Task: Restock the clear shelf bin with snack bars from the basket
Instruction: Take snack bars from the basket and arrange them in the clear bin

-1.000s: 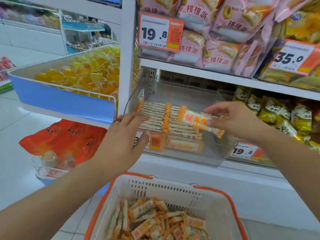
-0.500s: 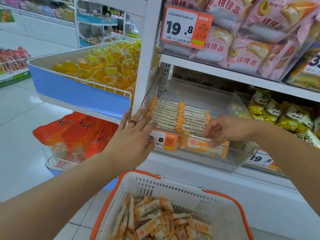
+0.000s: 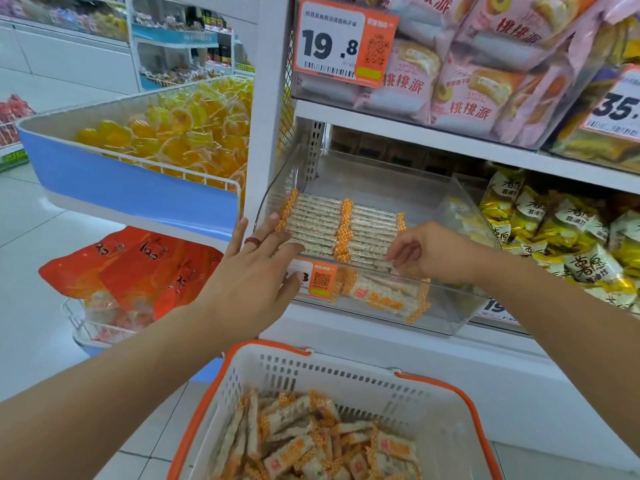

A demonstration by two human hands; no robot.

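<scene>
- we see the clear shelf bin [image 3: 460, 306] on the middle shelf, with snack bars [image 3: 332, 230] packed on edge in two rows inside it and one bar [image 3: 381, 297] lying flat against its front wall.
- our left hand [image 3: 252, 282] lies flat, fingers spread and straight, against the bin's front left corner.
- our right hand [image 3: 426, 252] reaches over the front wall, fingers curled at the near end of the right row; we cannot tell whether they pinch a bar.
- the basket [image 3: 346, 379], white with orange rim, sits below with loose bars [image 3: 311, 445] in it.
- beside the bin we see yellow snack bags [image 3: 561, 230]; above it, pink packs [image 3: 467, 81].
</scene>
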